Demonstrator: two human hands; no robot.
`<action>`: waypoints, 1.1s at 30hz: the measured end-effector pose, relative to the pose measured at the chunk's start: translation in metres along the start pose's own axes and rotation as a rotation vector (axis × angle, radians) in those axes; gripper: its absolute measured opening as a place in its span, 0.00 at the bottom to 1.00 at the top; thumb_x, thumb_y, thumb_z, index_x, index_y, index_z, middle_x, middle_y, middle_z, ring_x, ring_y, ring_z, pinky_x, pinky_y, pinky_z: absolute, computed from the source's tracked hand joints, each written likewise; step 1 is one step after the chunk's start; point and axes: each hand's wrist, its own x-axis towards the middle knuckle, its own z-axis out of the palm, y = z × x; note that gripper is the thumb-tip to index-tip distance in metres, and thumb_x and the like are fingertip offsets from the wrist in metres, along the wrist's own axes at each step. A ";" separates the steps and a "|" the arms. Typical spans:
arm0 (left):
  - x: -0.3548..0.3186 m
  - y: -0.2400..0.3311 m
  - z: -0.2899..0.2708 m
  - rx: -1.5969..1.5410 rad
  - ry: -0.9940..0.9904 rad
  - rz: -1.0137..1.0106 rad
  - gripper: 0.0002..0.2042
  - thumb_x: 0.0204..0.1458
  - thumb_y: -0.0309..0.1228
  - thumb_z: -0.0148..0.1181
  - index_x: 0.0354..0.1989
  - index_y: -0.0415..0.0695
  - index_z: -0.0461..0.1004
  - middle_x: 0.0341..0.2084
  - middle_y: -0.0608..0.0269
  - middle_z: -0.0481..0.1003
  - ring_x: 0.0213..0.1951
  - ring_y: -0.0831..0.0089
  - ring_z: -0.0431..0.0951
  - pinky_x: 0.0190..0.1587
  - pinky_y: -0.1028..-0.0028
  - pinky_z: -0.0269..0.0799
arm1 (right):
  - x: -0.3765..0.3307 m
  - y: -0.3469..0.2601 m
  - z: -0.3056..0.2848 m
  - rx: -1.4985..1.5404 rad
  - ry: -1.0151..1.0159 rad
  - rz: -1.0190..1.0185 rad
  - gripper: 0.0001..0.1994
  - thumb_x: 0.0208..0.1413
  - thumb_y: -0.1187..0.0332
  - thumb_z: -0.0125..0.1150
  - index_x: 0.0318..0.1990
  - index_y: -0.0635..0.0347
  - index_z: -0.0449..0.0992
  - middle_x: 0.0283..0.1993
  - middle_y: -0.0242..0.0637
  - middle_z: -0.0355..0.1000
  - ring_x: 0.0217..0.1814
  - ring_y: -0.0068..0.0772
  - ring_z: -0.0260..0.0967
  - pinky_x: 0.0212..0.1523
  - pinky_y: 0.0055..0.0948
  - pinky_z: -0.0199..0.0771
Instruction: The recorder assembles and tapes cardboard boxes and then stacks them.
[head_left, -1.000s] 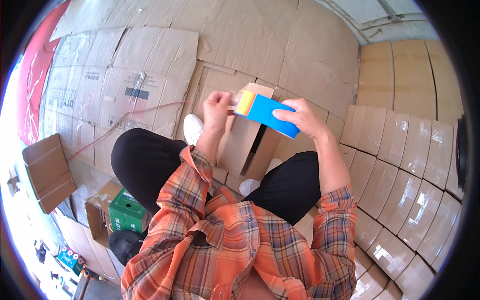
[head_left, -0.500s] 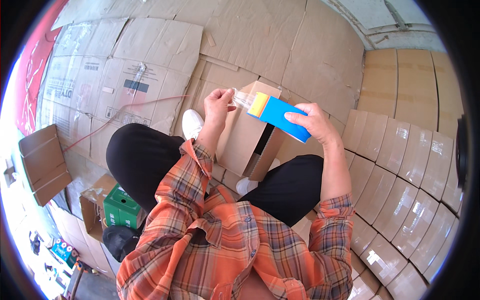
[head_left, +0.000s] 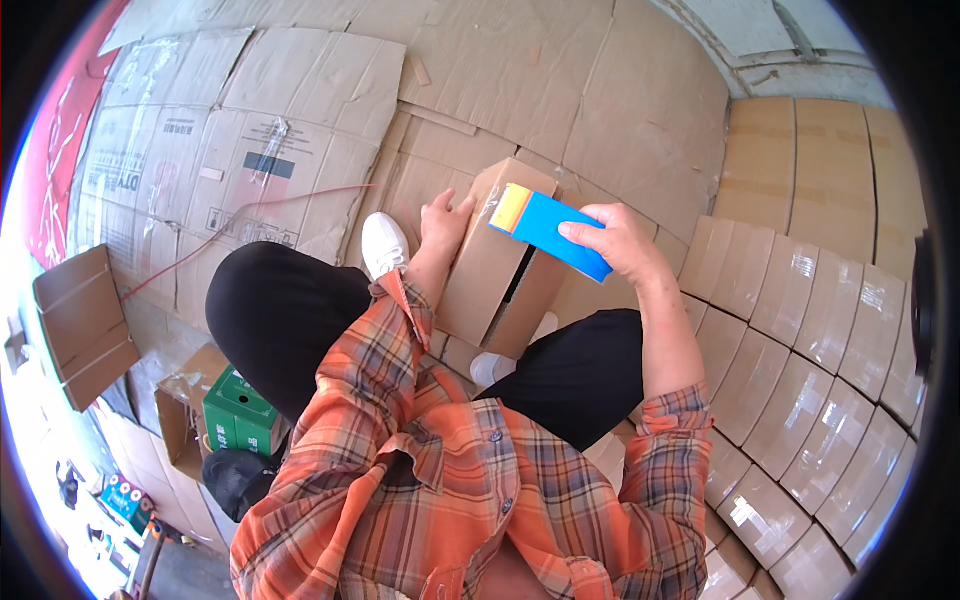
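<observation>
Right hand (head_left: pixel 622 243) holds blue tape dispenser (head_left: pixel 548 228) over carton (head_left: pixel 484 282) — left hand (head_left: pixel 446 221) at its left side.

The head camera is looking steeply down over the plaid shirt (head_left: pixel 440 500) at six o'clock. Its fisheye view is facing the carton (head_left: pixel 488 275) close beyond, toward twelve

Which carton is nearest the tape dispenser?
The brown carton between the person's legs, a dark gap along its seam: the right hand holds the blue dispenser over it. Others, like the stacked cartons at right, stand farther off.
</observation>
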 end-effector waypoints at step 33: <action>-0.104 0.055 -0.032 0.275 -0.158 0.402 0.51 0.33 0.43 0.74 0.65 0.44 0.47 0.57 0.49 0.60 0.58 0.54 0.64 0.56 0.61 0.64 | 0.005 0.033 -0.002 -0.044 -0.018 -0.228 0.25 0.48 0.49 0.63 0.34 0.68 0.77 0.28 0.39 0.74 0.30 0.27 0.70 0.32 0.29 0.71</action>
